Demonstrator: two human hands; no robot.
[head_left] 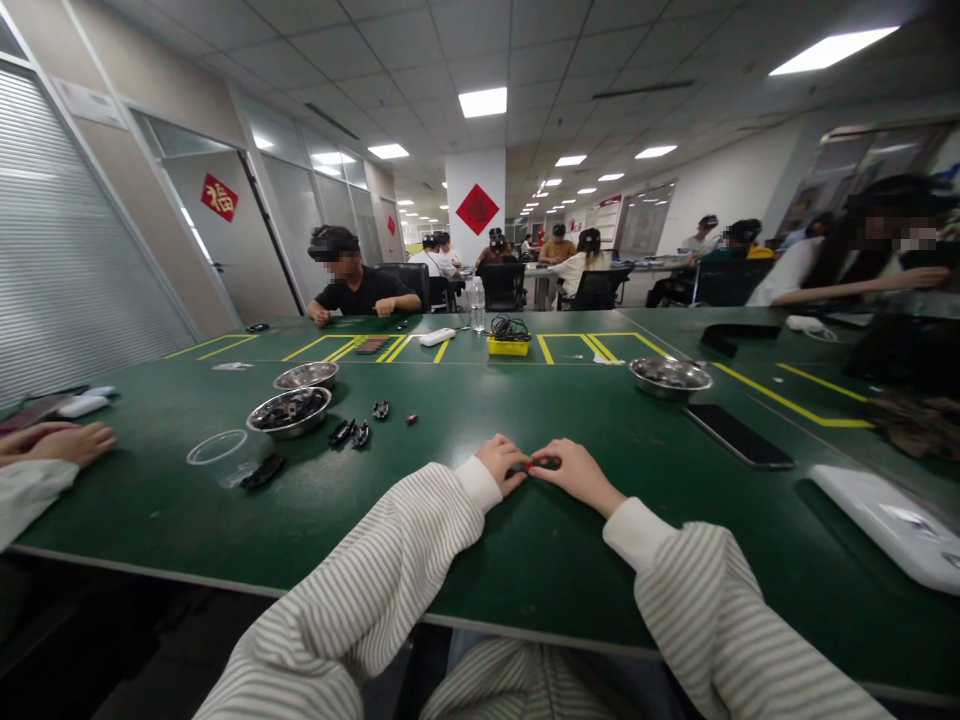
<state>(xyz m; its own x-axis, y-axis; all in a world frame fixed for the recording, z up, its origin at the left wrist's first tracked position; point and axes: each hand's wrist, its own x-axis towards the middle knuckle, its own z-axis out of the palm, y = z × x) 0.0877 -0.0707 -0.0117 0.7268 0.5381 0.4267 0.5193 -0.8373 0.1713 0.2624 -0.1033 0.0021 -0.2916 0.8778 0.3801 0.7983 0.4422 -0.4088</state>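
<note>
My left hand and my right hand meet over the green table, fingertips pinched together. Between them is a small red piece, mostly covered by the fingers and too small to name. To the left, black plastic shell-like parts lie loose on the table. A small reddish part rests to the right of them. Farther left, a metal bowl holds many dark parts, and a second metal bowl stands just behind it.
A clear plastic cup and a black object sit at the left. On the right are another metal bowl, a phone and a white device. A yellow box holds cables. Other people sit around the table.
</note>
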